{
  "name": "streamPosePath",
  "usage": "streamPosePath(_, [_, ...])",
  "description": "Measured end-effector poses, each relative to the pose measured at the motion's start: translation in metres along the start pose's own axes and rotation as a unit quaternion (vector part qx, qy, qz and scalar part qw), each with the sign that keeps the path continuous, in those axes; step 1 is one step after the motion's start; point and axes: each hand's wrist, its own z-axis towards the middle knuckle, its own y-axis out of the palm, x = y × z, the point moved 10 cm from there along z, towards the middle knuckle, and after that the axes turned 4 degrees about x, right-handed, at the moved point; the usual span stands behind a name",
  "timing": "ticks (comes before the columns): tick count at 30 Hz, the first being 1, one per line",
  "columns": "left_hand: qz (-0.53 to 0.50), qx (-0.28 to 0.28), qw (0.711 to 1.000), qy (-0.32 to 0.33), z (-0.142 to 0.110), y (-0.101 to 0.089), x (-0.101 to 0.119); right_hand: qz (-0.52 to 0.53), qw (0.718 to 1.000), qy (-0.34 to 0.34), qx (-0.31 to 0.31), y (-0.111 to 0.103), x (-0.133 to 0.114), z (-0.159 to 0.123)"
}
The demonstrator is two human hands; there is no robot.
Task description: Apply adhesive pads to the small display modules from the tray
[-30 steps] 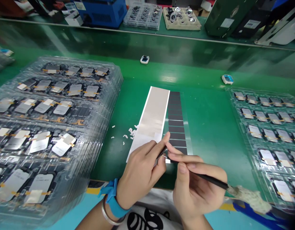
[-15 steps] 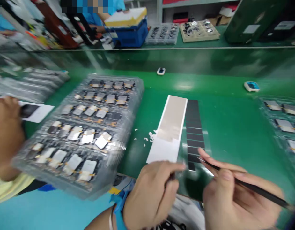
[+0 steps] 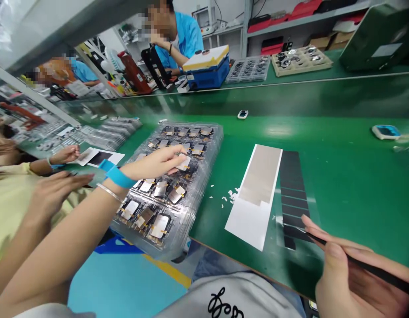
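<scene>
My left hand (image 3: 166, 161) reaches over a stack of clear plastic trays (image 3: 204, 185). Its thumb and fingers pinch a small square screen module (image 3: 183, 162) with a pale face, above the middle row. Several similar modules with yellow tabs lie in the tray pockets; my forearm covers some. My right hand (image 3: 350, 274) grips black tweezers (image 3: 357, 260), their tip by the lower end of a strip of black rectangular stickers (image 3: 293, 176) on clear film. Left of that strip lies a long white sheet (image 3: 249, 221) with a beige upper part.
White scraps (image 3: 232, 194) lie between trays and sheet. Two watch-like cases (image 3: 243, 115) stand farther back. At left, a co-worker's hands (image 3: 63, 154) are near a white card (image 3: 114, 158). Behind the ledge are a blue box (image 3: 211, 75) and parts trays (image 3: 249, 70).
My left hand has moved from beside the white sheet leftward over the trays, onto a module. My right hand keeps the tweezers near the black strip. The view has swung left.
</scene>
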Motion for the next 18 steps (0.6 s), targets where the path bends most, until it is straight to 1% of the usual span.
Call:
streamPosePath(3, [0.005,-0.030,1.000,-0.007,0.004,0.012,-0.003,-0.004,1.000,-0.005,0.014,-0.003,-0.002,0.000])
streamPosePath(6, [0.014,-0.030,0.999,-0.016,-0.002,0.016,0.001,-0.014,1.000,-0.020,0.002,0.000,-0.007,0.001])
streamPosePath(8, [0.030,-0.019,0.999,-0.020,-0.006,0.011,0.004,-0.017,0.999,-0.040,-0.014,0.004,-0.013,0.002])
streamPosePath(10, [0.056,-0.001,0.998,-0.022,-0.010,0.001,0.003,-0.011,0.999,-0.047,-0.018,0.005,-0.014,0.002])
streamPosePath(12, [0.092,0.022,0.995,-0.023,-0.012,-0.013,-0.001,0.004,0.999,-0.036,-0.001,0.001,-0.009,0.001])
streamPosePath(14, [0.130,0.035,0.991,-0.018,-0.011,-0.021,-0.007,0.025,1.000,-0.014,0.012,-0.003,0.000,0.000])
streamPosePath(16, [0.160,0.039,0.986,-0.006,-0.008,-0.023,-0.012,0.042,0.999,-0.001,0.011,-0.004,0.006,-0.001])
streamPosePath(18, [0.183,0.047,0.982,0.010,-0.004,-0.021,-0.014,0.049,0.999,-0.002,0.005,-0.003,0.006,-0.002])
